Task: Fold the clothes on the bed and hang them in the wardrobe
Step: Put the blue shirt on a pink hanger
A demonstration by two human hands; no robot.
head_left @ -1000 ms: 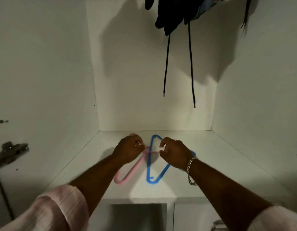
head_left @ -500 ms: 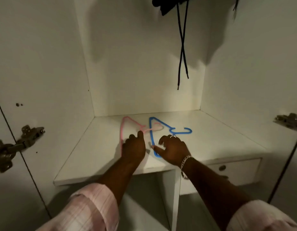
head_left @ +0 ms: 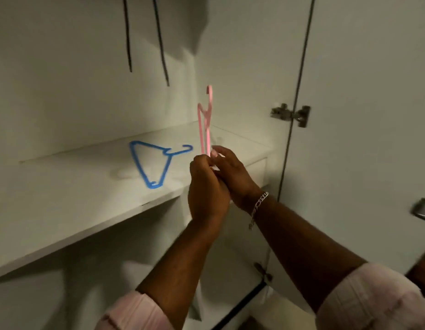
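Note:
A pink plastic hanger [head_left: 205, 122] stands upright and edge-on in front of the wardrobe shelf, hook at the top. My left hand [head_left: 206, 189] and my right hand [head_left: 232, 175] are pressed together around its lower end, fingers curled on it. A blue hanger [head_left: 154, 160] lies flat on the white wardrobe shelf [head_left: 63, 198], left of my hands. No folded clothes are in view.
Two dark cords [head_left: 159, 41] hang down from above at the wardrobe's back wall. The open white door [head_left: 361, 115] with a metal hinge [head_left: 291, 114] stands at the right. A drawer front [head_left: 256, 172] sits under the shelf's right end.
Both hands have taken the pink hanger off the shelf and lifted it upright. The blue hanger stays on the shelf. My view has swung to the right, toward the door.

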